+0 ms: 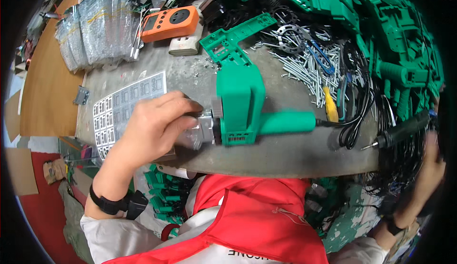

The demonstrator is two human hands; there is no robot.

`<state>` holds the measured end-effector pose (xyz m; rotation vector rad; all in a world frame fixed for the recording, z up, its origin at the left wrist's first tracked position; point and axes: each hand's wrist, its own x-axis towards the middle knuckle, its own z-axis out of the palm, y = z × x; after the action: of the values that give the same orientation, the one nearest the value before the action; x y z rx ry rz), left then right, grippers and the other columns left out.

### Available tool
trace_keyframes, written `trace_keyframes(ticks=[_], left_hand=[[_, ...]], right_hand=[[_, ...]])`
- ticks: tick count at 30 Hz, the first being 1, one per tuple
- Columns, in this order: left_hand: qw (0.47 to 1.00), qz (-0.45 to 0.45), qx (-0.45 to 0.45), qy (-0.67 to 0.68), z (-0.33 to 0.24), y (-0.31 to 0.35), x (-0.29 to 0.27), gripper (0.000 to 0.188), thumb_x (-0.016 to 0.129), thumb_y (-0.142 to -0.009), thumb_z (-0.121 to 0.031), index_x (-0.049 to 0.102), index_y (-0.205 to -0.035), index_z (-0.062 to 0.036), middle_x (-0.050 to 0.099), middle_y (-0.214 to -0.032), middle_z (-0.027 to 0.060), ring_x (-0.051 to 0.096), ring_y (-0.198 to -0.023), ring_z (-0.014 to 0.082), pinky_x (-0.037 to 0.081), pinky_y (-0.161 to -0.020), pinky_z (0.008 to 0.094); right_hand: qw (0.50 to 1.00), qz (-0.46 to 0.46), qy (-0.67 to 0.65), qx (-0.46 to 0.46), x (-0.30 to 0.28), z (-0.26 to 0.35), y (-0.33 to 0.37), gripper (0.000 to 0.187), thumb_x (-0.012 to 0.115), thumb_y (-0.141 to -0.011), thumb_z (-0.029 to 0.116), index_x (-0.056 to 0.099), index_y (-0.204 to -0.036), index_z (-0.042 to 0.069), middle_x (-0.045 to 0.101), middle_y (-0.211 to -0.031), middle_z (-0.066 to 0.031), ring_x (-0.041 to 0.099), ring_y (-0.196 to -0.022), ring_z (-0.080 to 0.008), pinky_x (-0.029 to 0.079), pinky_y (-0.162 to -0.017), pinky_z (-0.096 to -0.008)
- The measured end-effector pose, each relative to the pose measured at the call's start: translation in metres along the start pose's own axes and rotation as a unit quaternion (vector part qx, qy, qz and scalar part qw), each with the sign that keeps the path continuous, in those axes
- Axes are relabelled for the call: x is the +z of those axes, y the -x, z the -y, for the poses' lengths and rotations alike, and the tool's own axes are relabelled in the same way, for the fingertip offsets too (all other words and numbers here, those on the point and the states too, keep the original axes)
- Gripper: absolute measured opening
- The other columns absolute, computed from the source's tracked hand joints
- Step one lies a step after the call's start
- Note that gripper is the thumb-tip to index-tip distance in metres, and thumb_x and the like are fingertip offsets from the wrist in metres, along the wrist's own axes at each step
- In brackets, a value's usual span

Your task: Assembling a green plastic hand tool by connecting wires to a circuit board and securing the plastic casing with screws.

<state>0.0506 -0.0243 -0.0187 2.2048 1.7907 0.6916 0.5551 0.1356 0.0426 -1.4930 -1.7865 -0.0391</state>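
Note:
A green corded power tool (240,97) lies on the grey worktable, its handle toward the right and its metal end toward the left. My left hand (159,123) has its fingers bent around that metal end (205,128), thumb and forefinger at its edge. A shiny, see-through piece (193,138) shows under the fingers, too blurred to name. At the far right my right hand (431,161) is on the rear of a black electric screwdriver (402,131), whose bit points left toward the table edge. The rim of the picture partly hides its fingers.
Loose screws (312,76) and a yellow-handled screwdriver (330,104) lie right of the tool. Green housings (333,2) heap up behind. An orange meter (170,24), bubble-wrapped bundles (102,26) and a label sheet (128,102) are at left. Black cables (352,131) hang at the right.

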Motion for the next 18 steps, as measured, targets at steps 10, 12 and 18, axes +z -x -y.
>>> trace_keyframes(ticks=[10,12,18], left_hand=[[1.0,-0.01,0.019,-0.001,0.019,0.019,0.007,0.022,0.071,-0.074,-0.001,0.067,-0.096,-0.0017,0.066,-0.093,0.0117,0.062,-0.083,0.0309,0.049,-0.074,0.037],[0.998,-0.065,0.009,0.01,0.012,0.04,0.002,0.024,0.072,-0.072,0.0,0.067,-0.095,-0.0022,0.066,-0.096,0.0111,0.062,-0.084,0.0307,0.049,-0.074,0.037],[0.982,-0.17,-0.067,-0.054,-0.018,0.138,-0.013,0.018,0.078,-0.067,-0.007,0.065,-0.079,-0.0024,0.063,-0.073,0.0086,0.06,-0.063,0.0263,0.047,-0.055,0.0355]], right_hand=[[0.854,0.389,-0.113,-0.327,0.152,0.166,0.092,0.043,0.076,-0.077,0.019,0.064,-0.116,0.006,0.063,-0.117,-0.0125,0.057,-0.113,-0.0337,0.04,-0.102,-0.0466],[0.846,0.406,-0.101,-0.331,0.152,0.17,0.092,0.041,0.076,-0.077,0.019,0.065,-0.114,0.006,0.064,-0.112,-0.0115,0.058,-0.11,-0.0332,0.04,-0.101,-0.0469],[0.867,0.296,-0.12,-0.382,0.146,0.197,0.096,0.036,0.076,-0.072,0.007,0.067,-0.107,0.005,0.066,-0.099,-0.0101,0.061,-0.099,-0.0316,0.046,-0.091,-0.0449]])
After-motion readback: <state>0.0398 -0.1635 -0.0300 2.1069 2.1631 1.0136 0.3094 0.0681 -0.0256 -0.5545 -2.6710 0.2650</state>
